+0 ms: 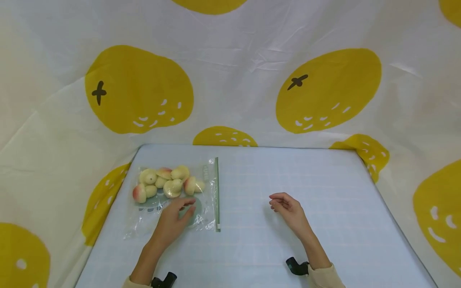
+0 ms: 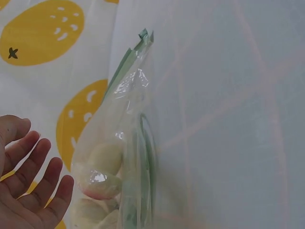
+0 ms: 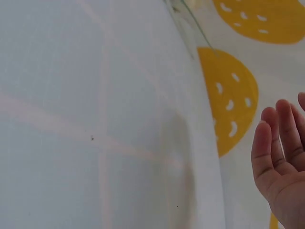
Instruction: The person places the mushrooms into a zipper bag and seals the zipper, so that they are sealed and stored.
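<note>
A clear zip bag with a green zip strip lies flat on the left half of the table. Inside it are several cream mushroom-shaped pieces, some with reddish caps. My left hand hovers over the bag's near side, fingers relaxed and holding nothing. In the left wrist view, the fingers of that hand are loosely spread beside the bag. Over the table's right half, my right hand hangs with loosely bent fingers, nothing in it. The right wrist view shows this hand at the right edge.
The table has a pale, faintly checked cover. Behind and beside it hangs a white cloth printed with yellow fruit. Each wrist wears a black camera mount, the left mount and the right mount.
</note>
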{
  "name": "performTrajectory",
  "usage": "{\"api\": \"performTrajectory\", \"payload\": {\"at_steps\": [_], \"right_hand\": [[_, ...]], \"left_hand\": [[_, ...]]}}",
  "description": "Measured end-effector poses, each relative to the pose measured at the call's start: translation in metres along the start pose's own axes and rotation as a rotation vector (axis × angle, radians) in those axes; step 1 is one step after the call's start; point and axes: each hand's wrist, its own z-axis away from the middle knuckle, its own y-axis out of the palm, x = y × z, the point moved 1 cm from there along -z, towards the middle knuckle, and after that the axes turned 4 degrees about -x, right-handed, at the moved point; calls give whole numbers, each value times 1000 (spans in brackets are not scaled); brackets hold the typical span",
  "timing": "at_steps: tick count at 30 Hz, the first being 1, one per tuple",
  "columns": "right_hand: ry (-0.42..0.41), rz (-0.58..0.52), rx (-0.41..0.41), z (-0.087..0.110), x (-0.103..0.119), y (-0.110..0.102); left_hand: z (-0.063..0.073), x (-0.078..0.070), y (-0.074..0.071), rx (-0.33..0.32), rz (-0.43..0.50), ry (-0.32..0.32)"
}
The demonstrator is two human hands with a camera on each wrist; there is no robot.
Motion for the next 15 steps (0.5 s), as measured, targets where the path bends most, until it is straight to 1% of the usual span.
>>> {"api": "performTrajectory", "payload": {"at_steps": [4, 8, 12, 15], "right_hand": [[-23, -16, -9, -2, 1, 0], [-36, -29, -22, -4, -6, -2], [-25, -8, -65, -3, -10, -6], [-21, 20, -106, -3, -8, -10]], "left_hand": [[3, 0, 2, -9, 4, 19], [3, 0, 4, -34, 7, 50], [1, -2, 5, -45, 9, 73], [-4, -4, 5, -47, -17, 79]]}}
